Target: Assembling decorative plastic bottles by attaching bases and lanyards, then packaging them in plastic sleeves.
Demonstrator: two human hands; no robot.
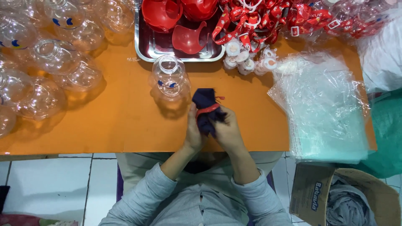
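Both of my hands hold a dark navy cloth (205,100) over the front part of the orange table (125,125). A thin red band (208,109) crosses the cloth. My left hand (193,133) grips the cloth's left side and my right hand (228,132) grips its right side. Just beyond the cloth stands one clear round plastic bottle (169,77) with a small blue mark, upright and apart from my hands.
Several clear round bottles (46,54) crowd the table's left side. A metal tray (144,52) with red plastic parts (187,38) sits at the back. Red straps (259,19), white caps (247,58), a stack of clear bags (322,109) and a cardboard box (312,192) lie to the right.
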